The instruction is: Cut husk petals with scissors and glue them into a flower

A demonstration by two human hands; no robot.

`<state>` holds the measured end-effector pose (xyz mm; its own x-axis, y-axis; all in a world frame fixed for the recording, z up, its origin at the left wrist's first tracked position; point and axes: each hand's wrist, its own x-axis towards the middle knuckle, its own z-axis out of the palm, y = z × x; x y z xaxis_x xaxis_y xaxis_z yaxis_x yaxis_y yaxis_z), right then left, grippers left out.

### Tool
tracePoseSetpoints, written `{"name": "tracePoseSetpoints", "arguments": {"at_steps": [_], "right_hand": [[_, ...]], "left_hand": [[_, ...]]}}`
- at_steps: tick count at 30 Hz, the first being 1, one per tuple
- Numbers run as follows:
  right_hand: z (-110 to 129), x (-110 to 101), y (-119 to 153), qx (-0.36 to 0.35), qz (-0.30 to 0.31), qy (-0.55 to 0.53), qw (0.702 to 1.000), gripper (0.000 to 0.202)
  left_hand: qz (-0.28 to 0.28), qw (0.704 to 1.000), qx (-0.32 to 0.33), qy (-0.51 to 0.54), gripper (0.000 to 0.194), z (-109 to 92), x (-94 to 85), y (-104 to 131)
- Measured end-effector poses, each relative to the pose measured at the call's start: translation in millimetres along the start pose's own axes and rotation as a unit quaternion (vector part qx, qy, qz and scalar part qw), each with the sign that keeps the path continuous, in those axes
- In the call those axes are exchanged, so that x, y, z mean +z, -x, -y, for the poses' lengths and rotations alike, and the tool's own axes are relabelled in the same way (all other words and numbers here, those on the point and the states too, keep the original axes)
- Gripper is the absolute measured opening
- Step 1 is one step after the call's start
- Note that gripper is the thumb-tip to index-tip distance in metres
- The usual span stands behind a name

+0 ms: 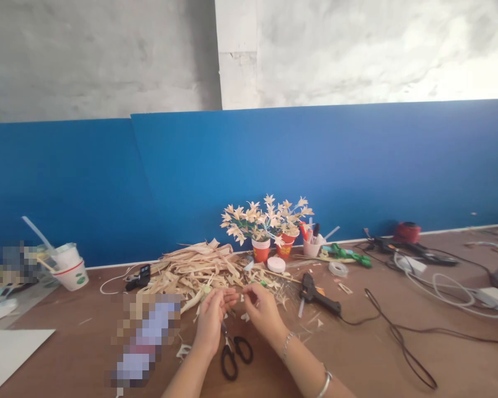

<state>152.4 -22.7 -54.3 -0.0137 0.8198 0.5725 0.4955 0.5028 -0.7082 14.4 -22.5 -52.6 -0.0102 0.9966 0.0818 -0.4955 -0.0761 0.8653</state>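
Note:
My left hand (212, 314) is held above the table with its fingers stretched out toward the right and its palm turned partly up. Close beside it, my right hand (264, 313) is closed in a pinch. Something small and pale shows at those fingertips, too small to make out. Scissors (233, 354) with black handles lie below and between my hands, their blades partly hidden by the left one. Just beyond my fingers is a heap of dried husk strips (203, 264), with pale scraps scattered around it.
Paper cups with pale artificial flowers (253, 221) stand by the blue partition (315, 160). A black glue gun (318, 296) lies right of my hands, its cord trailing right. Also there are a tape roll (338, 269), white cables (444, 287) and, at left, a white cup (72, 275).

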Motion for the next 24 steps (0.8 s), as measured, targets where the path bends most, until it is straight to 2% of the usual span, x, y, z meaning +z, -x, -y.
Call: {"name": "tracePoseSetpoints", "arguments": {"at_steps": [6, 8, 10, 13, 15, 17, 18, 20, 22, 24], "right_hand": [[-4.5, 1.8, -0.1, -0.002, -0.025, 0.003, 1.0, 0.015], [-5.7, 1.6, -0.6, -0.001, -0.032, 0.007, 0.999, 0.016], [-5.8, 0.8, -1.2, -0.003, -0.036, 0.01, 0.999, 0.016], [-4.3, -0.7, -1.5, -0.015, -0.031, 0.012, 0.999, 0.015], [-3.0, -1.1, -1.0, -0.026, -0.026, 0.015, 0.999, 0.015], [-2.2, -1.0, -0.1, -0.037, -0.02, 0.016, 0.999, 0.015], [-2.0, -0.9, 0.4, -0.043, -0.016, 0.016, 0.999, 0.015], [-1.5, -0.7, 1.2, -0.055, -0.007, 0.018, 0.998, 0.014], [-0.3, -1.0, 1.7, -0.064, -0.001, 0.019, 0.998, 0.014], [1.9, -1.9, 1.9, -0.07, 0.002, 0.017, 0.997, 0.014]], "left_hand": [[-0.009, 0.999, 0.012, -0.037, 0.023, 0.5, -0.7, 0.9], [-0.017, 0.994, 0.024, -0.104, 0.025, 0.2, -2.4, 1.7], [-0.044, 0.976, 0.059, -0.204, 0.027, -1.8, -3.9, 3.5], [-0.096, 0.912, 0.188, -0.351, 0.023, -7.7, -4.2, 7.5], [-0.094, 0.846, 0.307, -0.426, 0.024, -11.8, -3.4, 10.0], [-0.065, 0.778, 0.388, -0.49, 0.023, -14.0, -2.5, 11.2], [-0.048, 0.752, 0.407, -0.516, 0.022, -14.1, -2.2, 11.2], [-0.025, 0.719, 0.418, -0.555, 0.022, -12.2, -2.1, 10.1], [-0.018, 0.706, 0.414, -0.575, 0.023, -8.7, -2.6, 8.3], [-0.018, 0.705, 0.406, -0.582, 0.02, -5.4, -3.7, 6.6]]}}
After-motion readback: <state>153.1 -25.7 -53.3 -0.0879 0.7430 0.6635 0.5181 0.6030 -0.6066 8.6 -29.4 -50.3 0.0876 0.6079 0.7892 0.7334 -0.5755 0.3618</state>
